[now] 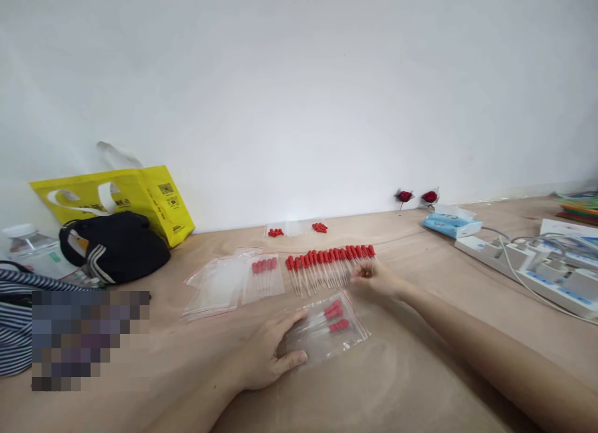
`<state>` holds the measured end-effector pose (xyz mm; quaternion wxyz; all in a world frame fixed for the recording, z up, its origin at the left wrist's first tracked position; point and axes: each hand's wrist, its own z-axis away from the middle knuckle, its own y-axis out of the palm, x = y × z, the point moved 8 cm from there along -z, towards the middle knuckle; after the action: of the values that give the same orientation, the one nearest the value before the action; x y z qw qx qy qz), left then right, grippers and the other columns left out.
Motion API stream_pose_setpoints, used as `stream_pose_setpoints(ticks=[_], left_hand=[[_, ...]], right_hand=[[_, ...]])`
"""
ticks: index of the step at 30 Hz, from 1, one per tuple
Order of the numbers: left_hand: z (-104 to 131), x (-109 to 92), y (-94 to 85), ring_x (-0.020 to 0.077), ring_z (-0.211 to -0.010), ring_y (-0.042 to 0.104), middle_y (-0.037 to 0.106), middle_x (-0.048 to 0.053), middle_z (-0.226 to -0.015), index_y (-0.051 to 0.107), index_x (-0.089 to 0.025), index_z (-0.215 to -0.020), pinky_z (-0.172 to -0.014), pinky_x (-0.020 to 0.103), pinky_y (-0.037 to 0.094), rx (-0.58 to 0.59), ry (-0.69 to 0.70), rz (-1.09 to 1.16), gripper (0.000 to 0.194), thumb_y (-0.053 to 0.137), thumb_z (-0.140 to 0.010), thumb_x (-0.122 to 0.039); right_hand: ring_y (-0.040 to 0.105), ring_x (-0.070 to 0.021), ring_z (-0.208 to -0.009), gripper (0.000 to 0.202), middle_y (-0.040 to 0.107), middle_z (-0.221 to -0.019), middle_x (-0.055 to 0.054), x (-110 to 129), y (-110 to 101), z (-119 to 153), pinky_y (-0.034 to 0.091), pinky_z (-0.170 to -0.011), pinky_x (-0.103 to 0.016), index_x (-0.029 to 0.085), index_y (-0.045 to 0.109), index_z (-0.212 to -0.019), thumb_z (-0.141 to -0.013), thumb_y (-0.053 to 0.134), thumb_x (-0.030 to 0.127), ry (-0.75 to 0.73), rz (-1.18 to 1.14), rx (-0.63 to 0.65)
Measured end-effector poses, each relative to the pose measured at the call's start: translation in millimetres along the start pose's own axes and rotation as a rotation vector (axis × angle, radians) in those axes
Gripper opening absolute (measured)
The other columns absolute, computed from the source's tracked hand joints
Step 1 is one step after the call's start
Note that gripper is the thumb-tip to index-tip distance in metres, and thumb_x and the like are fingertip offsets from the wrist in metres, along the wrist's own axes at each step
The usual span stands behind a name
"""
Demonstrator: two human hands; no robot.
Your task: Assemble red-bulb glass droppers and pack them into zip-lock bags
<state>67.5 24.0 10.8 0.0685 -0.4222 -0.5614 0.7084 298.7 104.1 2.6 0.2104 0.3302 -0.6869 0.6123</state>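
My left hand [271, 352] rests on the left side of a clear zip bag [322, 352], thumb and fingers spread apart along its edges. Inside that bag lie three droppers with red bulbs [339, 324]. Beyond it, a row of several red-bulbed droppers [322, 258] lies side by side, clear stems toward me. At the row's right end my right hand [374, 277] has its fingers curled together over the stems; whatever is between the fingertips is hidden. A filled zip bag [276, 282] with several droppers lies left of the row, beside a pile of flat zip bags [215, 286].
By the wall lie bags with loose red bulbs [320, 227]. A yellow bag [163, 202], a black cap [126, 246] and a plastic jar [35, 249] stand at left. Two dark red roses [430, 196], a blue tissue pack [448, 223] and a power strip [527, 274] are at right.
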Motion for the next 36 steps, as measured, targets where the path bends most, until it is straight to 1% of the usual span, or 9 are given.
stream_pose_setpoints(ticks=[4, 8, 14, 19, 22, 25, 27, 30, 36], left_hand=[[0.4, 0.2, -0.5, 0.0278, -0.122, 0.033, 0.039, 0.004, -0.134, 0.033, -0.027, -0.130, -0.100, 0.046, 0.029, 0.007, -0.009, 0.004, 0.058, 0.052, -0.078, -0.043], [0.7, 1.8, 1.2, 0.0275, -0.124, 0.031, 0.036, 0.005, -0.136, 0.030, -0.025, -0.132, -0.101, 0.046, 0.028, 0.042, -0.045, -0.018, 0.059, 0.050, -0.079, -0.043], [1.3, 4.1, 2.2, 0.0278, -0.125, 0.029, 0.035, 0.005, -0.137, 0.030, -0.027, -0.132, -0.101, 0.048, 0.026, 0.054, -0.060, -0.012, 0.060, 0.050, -0.079, -0.045], [1.0, 4.4, 2.3, 0.0280, -0.124, 0.030, 0.036, 0.004, -0.136, 0.029, -0.028, -0.132, -0.100, 0.048, 0.027, 0.036, -0.041, -0.012, 0.059, 0.050, -0.079, -0.044], [0.5, 3.6, 1.9, 0.0277, -0.123, 0.032, 0.037, 0.004, -0.136, 0.029, -0.028, -0.132, -0.100, 0.047, 0.028, 0.023, -0.024, -0.008, 0.059, 0.050, -0.079, -0.044], [0.2, 1.9, 0.7, 0.0275, -0.122, 0.034, 0.038, 0.005, -0.135, 0.031, -0.027, -0.131, -0.100, 0.046, 0.029, 0.013, -0.011, -0.008, 0.057, 0.050, -0.079, -0.044], [0.0, 0.0, -0.7, 0.0273, -0.121, 0.035, 0.039, 0.005, -0.134, 0.033, -0.027, -0.130, -0.100, 0.045, 0.030, 0.002, 0.005, -0.009, 0.056, 0.050, -0.079, -0.043], [-0.5, 0.2, -0.6, 0.0272, -0.121, 0.035, 0.039, 0.005, -0.134, 0.033, -0.027, -0.130, -0.100, 0.046, 0.029, -0.001, 0.012, -0.016, 0.055, 0.049, -0.080, -0.043], [-1.6, 2.8, 0.8, 0.0268, -0.121, 0.035, 0.039, 0.004, -0.134, 0.031, -0.029, -0.131, -0.100, 0.046, 0.029, -0.019, 0.044, -0.015, 0.056, 0.048, -0.080, -0.046]], right_hand=[[0.054, -0.0182, -0.079, 0.019, 0.061, -0.083, -0.008, -3.1, -28.0, -40.8, 0.039, -0.071, -0.029, 0.016, 0.064, -0.080, -0.076, 0.049, 0.026, -0.009, 0.221, -0.195], [0.042, -0.0253, -0.103, 0.023, 0.054, -0.107, -0.010, -1.7, -21.5, -64.7, 0.030, -0.086, -0.037, 0.020, 0.066, -0.089, -0.076, 0.050, 0.030, -0.025, 0.338, -0.247], [0.039, -0.0263, -0.106, 0.017, 0.053, -0.108, -0.008, -4.4, -8.7, -76.6, 0.026, -0.086, -0.042, 0.022, 0.067, -0.078, -0.074, 0.055, 0.032, -0.023, 0.337, -0.244], [0.043, -0.0248, -0.099, 0.015, 0.056, -0.100, -0.009, -7.2, -25.8, -78.8, 0.032, -0.080, -0.039, 0.018, 0.063, -0.073, -0.071, 0.056, 0.032, 0.010, 0.182, -0.280], [0.052, -0.0172, -0.078, 0.021, 0.060, -0.083, -0.006, -5.2, -40.7, -68.6, 0.039, -0.067, -0.030, 0.017, 0.056, -0.077, -0.077, 0.047, 0.037, -0.008, 0.017, -0.261], [0.052, -0.0113, -0.059, 0.029, 0.058, -0.069, -0.001, -2.5, -54.0, -43.2, 0.041, -0.056, -0.025, 0.018, 0.047, -0.081, -0.082, 0.034, 0.045, -0.045, -0.165, -0.259], [0.051, -0.0102, -0.055, 0.032, 0.055, -0.064, 0.001, -5.9, -58.6, -19.8, 0.040, -0.054, -0.024, 0.019, 0.043, -0.077, -0.079, 0.038, 0.051, -0.055, -0.405, -0.295], [0.049, -0.0093, -0.051, 0.039, 0.054, -0.060, 0.003, -20.3, -48.6, 13.8, 0.039, -0.052, -0.024, 0.020, 0.043, -0.071, -0.069, 0.052, 0.058, 0.004, -0.757, -0.327], [0.053, -0.0122, -0.056, 0.042, 0.056, -0.065, 0.000, -36.6, -17.8, 45.2, 0.042, -0.056, -0.026, 0.021, 0.045, -0.072, -0.062, 0.060, 0.059, 0.149, -0.908, -0.323]])
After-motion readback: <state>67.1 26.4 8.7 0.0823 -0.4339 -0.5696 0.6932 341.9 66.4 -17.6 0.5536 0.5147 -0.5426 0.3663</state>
